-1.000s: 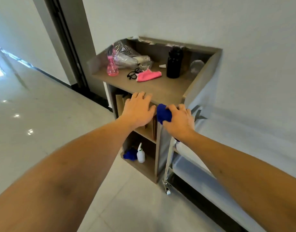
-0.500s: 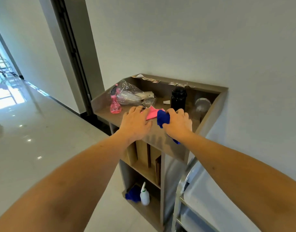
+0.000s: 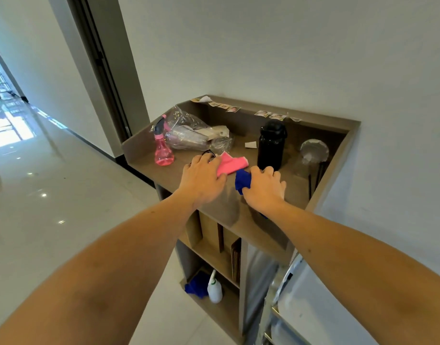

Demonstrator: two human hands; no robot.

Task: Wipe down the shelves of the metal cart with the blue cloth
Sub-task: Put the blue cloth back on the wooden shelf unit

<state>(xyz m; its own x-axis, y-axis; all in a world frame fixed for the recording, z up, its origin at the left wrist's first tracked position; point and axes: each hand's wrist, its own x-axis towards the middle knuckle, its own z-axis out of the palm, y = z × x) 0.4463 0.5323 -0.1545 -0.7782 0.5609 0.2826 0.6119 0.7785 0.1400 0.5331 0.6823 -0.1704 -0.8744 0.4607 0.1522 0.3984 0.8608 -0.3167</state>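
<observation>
My right hand point(image 3: 263, 189) is closed around the bunched blue cloth point(image 3: 242, 181), held over the top of a brown wooden stand point(image 3: 239, 220). My left hand point(image 3: 204, 179) lies palm down beside it, fingers spread, resting on the near end of a pink cloth point(image 3: 235, 163) and partly covering black glasses point(image 3: 209, 153). Only a corner of the metal cart point(image 3: 286, 295) shows at the lower right, below my right forearm; its shelves are mostly hidden.
On the stand's top sit a pink spray bottle point(image 3: 163, 148), a clear plastic bag point(image 3: 196, 134), a black bottle point(image 3: 272, 144) and a clear cup point(image 3: 312, 150). Its lower shelves hold folders point(image 3: 235, 257), a white spray bottle point(image 3: 214, 287) and another blue cloth point(image 3: 196, 286). Glossy tiled floor stretches left.
Both hands have moved forward from the stand's front edge onto its top. The left hand now rests on the pink cloth. The view has tilted up.
</observation>
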